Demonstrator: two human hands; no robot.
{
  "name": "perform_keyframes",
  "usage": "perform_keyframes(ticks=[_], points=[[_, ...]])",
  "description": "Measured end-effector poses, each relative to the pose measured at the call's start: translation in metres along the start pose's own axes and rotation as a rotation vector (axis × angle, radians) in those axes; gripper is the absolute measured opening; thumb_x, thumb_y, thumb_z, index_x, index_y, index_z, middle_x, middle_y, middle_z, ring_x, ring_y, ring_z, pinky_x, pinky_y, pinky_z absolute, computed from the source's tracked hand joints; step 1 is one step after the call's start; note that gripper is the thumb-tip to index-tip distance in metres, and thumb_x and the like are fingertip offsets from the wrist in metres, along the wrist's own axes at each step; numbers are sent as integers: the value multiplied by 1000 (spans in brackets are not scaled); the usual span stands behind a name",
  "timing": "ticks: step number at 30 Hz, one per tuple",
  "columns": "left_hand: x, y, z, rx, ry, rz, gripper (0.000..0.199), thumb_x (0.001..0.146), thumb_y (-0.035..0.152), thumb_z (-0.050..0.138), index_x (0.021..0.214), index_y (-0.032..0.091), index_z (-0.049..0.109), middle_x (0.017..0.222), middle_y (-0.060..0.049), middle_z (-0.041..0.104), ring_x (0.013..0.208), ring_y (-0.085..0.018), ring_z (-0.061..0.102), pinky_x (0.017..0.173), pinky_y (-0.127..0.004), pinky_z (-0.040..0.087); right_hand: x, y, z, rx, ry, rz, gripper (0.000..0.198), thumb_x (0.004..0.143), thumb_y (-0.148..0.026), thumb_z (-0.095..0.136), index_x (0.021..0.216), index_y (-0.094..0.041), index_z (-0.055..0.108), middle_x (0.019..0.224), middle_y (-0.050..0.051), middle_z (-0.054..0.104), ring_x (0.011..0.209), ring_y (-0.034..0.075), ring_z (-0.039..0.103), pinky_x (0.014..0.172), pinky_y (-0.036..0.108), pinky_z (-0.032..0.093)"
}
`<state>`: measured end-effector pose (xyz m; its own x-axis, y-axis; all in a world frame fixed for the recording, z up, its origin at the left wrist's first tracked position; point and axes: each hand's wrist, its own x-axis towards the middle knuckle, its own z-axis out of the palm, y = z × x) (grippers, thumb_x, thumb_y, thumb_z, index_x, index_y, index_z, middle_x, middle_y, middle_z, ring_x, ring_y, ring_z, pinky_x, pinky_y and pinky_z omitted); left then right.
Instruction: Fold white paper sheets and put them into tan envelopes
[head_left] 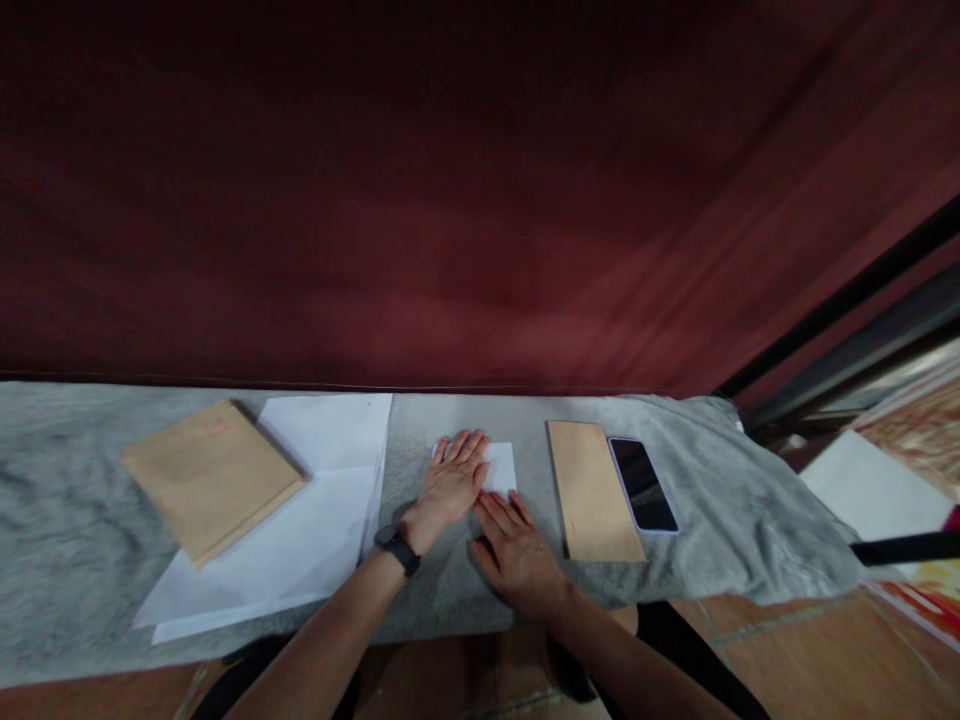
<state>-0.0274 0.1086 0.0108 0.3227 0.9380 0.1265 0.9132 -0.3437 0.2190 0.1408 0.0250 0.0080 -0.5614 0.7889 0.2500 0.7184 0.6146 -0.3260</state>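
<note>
A small white piece of paper (pixel 500 466), apparently folded, lies on the grey cloth in front of me. My left hand (pixel 450 482) rests flat over its left part, fingers stretched out and pointing away from me. At the paper's near edge lies my right hand (pixel 517 550), its fingers extended and the fingertips touching the paper. The left palm hides much of the sheet. Right of my hands is a single brown envelope (pixel 596 495). Farther left, large white sheets (pixel 330 500) lie in a loose stack.
A pile of brown envelopes (pixel 214 480) overlaps the white sheets. Against the right-hand envelope lies a phone (pixel 643 485) with a dark screen. Behind the cloth-covered surface (pixel 712 500) hangs a dark red curtain (pixel 480 250). Tiled floor (pixel 810 650) shows below.
</note>
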Motion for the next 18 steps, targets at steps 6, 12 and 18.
perform_keyframes(ticks=[6, 12, 18], points=[[-4, -10, -26, 99, 51, -144, 41, 97, 23, 39, 132, 15, 59, 136, -14, 63, 123, -29, 57, 105, -44, 41, 2, 5, 2, -39, 71, 50, 52, 98, -31, 49, 146, -12, 50, 151, 14, 52, 139, 26, 49, 117, 45, 40], [-1, -27, -40, 54, 51, -209, 20, 89, 26, 57, 105, 20, 67, 113, -11, 69, 107, -29, 61, 93, -42, 46, 5, 5, 3, -49, 66, 83, 50, 99, -30, 48, 147, -16, 50, 151, 11, 52, 137, 26, 51, 116, 45, 41], [3, -49, -37, -387, -8, -307, 16, 76, 24, 67, 64, 21, 57, 71, -1, 61, 74, -20, 60, 73, -32, 46, 10, 3, -2, -45, 17, 82, 54, 98, -33, 51, 149, -17, 47, 153, 11, 49, 138, 27, 49, 117, 48, 37]])
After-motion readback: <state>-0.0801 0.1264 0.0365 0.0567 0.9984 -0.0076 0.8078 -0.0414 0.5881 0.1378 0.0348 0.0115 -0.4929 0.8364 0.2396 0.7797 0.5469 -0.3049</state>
